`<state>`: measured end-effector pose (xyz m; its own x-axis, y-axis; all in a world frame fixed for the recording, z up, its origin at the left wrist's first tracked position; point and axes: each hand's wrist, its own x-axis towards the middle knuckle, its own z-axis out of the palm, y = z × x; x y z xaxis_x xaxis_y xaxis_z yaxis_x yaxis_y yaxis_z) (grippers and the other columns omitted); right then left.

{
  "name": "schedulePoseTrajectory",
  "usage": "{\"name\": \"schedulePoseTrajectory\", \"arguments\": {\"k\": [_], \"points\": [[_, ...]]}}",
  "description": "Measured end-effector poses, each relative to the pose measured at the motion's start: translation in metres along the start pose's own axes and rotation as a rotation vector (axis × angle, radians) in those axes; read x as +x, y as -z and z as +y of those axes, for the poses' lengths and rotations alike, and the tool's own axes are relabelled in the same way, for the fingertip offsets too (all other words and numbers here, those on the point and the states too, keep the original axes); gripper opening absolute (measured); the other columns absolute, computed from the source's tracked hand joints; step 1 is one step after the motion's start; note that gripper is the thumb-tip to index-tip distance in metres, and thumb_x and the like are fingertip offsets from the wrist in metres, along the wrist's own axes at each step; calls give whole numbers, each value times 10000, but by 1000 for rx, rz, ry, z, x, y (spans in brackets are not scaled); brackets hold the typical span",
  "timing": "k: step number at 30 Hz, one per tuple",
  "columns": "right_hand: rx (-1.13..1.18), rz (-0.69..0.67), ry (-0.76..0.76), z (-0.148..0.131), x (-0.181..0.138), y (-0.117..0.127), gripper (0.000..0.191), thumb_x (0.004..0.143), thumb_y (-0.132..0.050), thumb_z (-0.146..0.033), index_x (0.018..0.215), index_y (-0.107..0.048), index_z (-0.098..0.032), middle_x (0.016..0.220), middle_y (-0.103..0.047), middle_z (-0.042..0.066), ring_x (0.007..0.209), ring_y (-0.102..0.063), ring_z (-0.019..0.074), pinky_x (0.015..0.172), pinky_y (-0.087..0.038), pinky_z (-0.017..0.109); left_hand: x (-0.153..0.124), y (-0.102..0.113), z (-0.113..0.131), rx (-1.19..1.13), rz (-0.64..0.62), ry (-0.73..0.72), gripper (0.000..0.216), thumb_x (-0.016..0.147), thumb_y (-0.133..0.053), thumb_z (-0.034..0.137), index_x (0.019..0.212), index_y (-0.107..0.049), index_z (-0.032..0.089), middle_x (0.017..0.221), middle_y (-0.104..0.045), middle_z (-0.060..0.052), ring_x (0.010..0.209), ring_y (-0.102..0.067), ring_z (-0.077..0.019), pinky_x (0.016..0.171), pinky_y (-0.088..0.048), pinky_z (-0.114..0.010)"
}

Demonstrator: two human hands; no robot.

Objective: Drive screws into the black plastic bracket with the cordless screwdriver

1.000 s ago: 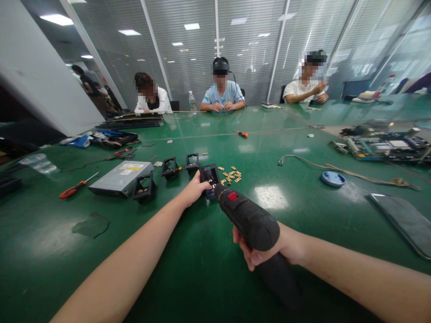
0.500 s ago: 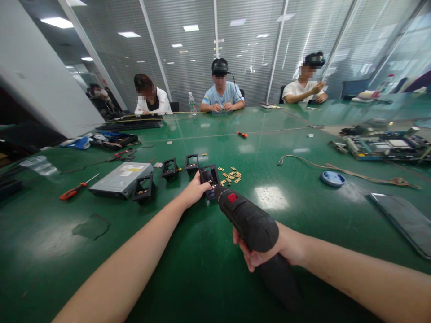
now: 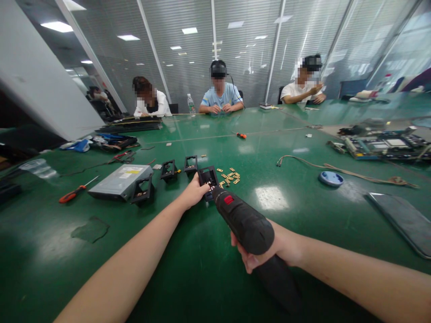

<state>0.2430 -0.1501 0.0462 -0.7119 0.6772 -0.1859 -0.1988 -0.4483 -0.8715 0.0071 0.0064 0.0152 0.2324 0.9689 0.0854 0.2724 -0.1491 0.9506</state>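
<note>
A black frame (image 3: 209, 176), just left of the brass plates (image 3: 236, 181), is being grasped by the left hand (image 3: 192, 194); a power drill (image 3: 244, 220), aimed into it from the near right, is being gripped by the right hand (image 3: 255, 260). Control is being best served by firm bracing and straight alignment.

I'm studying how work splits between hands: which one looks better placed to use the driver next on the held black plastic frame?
Probably the right hand: it grips the black pistol-shaped power driver, whose front end points into the black rectangular plastic frame. The left hand is occupied holding that frame.
</note>
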Motion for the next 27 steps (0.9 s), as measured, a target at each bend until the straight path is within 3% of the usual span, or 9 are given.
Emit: {"name": "schedulePoseTrajectory", "arguments": {"k": [19,27], "points": [[-49,-37,12,1,-1,6,501,553,-942,-175,986,-700,-107,695,-726,23,618,-700,191,646,-560,303,1,0,0,-59,-39,4,522,687,-731,275,1156,-522,181,1076,-637,-35,986,-616,-196,979,-486,-379],[-43,-26,1,0,-1,5,490,535,-944,-182,955,-702,-116,686,-719,13,604,-696,191,628,-555,301,2,1,0,-291,-61,63,567,594,-721,181,1132,-547,207,969,-665,-1,916,-645,-193,940,-498,-390]]}}
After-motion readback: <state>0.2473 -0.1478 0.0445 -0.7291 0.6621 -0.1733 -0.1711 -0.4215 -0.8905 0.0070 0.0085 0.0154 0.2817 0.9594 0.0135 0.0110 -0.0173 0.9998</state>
